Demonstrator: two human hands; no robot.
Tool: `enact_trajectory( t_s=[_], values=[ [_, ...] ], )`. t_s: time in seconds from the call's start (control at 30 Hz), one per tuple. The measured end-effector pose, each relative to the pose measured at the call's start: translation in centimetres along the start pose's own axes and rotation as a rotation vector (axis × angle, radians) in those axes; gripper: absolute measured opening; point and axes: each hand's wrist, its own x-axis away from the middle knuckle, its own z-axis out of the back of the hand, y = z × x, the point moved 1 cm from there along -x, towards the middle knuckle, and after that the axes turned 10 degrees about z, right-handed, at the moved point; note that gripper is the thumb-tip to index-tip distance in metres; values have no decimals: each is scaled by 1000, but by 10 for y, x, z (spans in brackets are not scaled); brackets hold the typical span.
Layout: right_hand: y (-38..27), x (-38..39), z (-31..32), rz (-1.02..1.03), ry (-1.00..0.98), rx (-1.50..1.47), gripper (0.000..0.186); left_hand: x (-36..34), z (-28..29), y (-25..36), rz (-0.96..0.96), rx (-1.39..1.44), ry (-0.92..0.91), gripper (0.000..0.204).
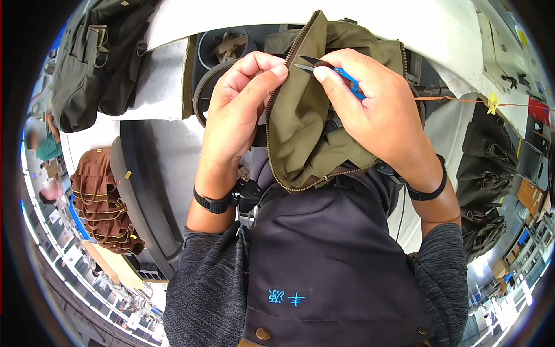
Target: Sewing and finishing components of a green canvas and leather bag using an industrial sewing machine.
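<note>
An olive-green fabric bag (309,115) with a brass-toothed zipper (269,130) along its opening lies across my lap and the table edge. Pinched between the thumb and fingers of my left hand (240,104) is the zippered edge, near its upper left side. My right hand (376,104) grips a pair of small thread snips (348,81) with blue handles. Their dark blades are apart and point left toward the zipper edge, a short way from my left fingertips. Any thread between the blades is too small to make out.
A round bin (225,46) with scraps stands beyond my left hand. Dark bags (95,63) lie at the far left, with brown bags (104,199) below them. More dark bags (485,173) are stacked at the right. An orange cord (451,99) runs rightward. People work in the left background.
</note>
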Motion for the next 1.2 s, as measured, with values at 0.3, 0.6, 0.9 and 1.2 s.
enact_trajectory(
  t_s=[0.3, 0.6, 0.9, 1.2],
  values=[
    [1, 1, -2, 0, 9, -1, 11, -2, 3, -2, -4, -3, -14, 7],
    [-3, 10, 7, -128, -21, -120, 19, -1, 17, -1, 18, 112, -93, 9],
    [-5, 6, 21, -204, 25, -60, 23, 13, -21, -6, -335, -566, 159, 19],
    [36, 14, 20, -395, -64, -468, 22, 22, -46, -27, -833, -1001, 167, 26]
  ],
)
